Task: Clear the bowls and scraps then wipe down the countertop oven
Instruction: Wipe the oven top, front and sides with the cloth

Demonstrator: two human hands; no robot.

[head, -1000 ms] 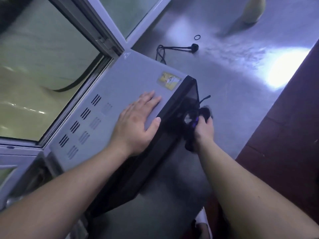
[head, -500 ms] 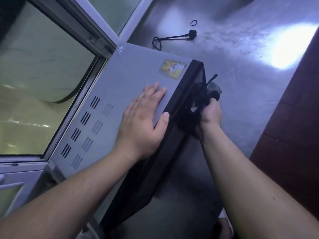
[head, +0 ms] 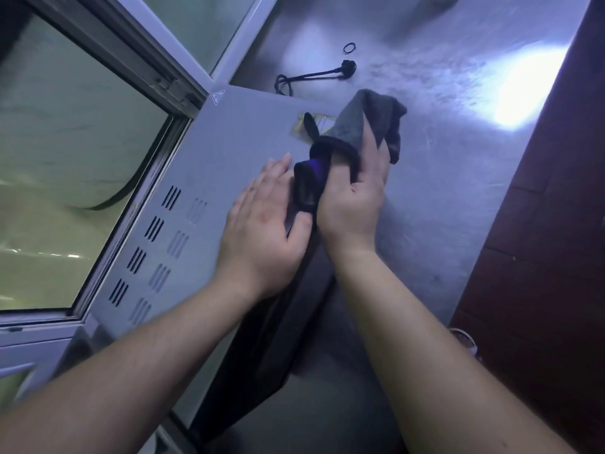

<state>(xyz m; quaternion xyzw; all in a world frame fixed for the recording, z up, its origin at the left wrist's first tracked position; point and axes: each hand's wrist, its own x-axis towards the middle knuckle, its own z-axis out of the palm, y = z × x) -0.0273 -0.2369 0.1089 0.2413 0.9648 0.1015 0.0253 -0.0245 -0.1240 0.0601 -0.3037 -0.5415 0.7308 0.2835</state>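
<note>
The countertop oven (head: 229, 152) stands on a steel counter, its grey top facing me and its black front to the right. My left hand (head: 262, 224) lies flat on the oven's top near the front edge, fingers straight. My right hand (head: 357, 191) grips a dark grey cloth (head: 363, 126) with a blue-lined fold, lifted above the oven's front right corner. The cloth bunches over my fingers and partly covers a yellow sticker (head: 306, 126) on the oven top.
The oven's black cord and plug (head: 314, 77) lie on the steel counter (head: 442, 175) behind it, beside a small black ring (head: 349, 48). A window frame (head: 157, 77) runs along the left. A dark brown floor (head: 540, 240) drops off past the counter's right edge.
My right hand has risen with the cloth from the oven's black front to above its top corner, and the cloth has unfolded. The left hand stays on the top.
</note>
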